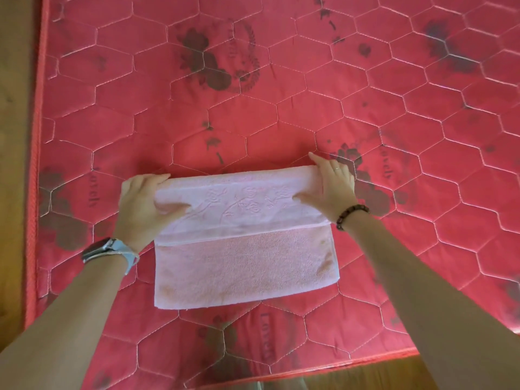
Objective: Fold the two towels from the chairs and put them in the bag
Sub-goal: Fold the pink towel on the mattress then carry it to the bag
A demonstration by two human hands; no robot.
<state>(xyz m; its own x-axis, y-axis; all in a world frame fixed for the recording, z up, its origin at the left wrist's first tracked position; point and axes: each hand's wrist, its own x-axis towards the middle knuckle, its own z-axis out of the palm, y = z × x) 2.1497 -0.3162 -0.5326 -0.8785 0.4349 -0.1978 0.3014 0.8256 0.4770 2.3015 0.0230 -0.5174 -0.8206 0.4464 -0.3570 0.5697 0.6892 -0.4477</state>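
A pale pink towel (244,266) lies flat on a red quilted mattress (281,108), partly folded: its far part with an embossed flower band is doubled over toward me. My left hand (143,205) grips the left end of that fold, thumb on top. My right hand (330,187) grips the right end the same way. Only this one towel is in view; no bag or chair shows.
The mattress edge (35,192) runs along the left, with a wooden surface (14,136) beyond it. Another wooden strip (365,375) shows past the near edge. A watch sits on my left wrist, a bead bracelet on my right.
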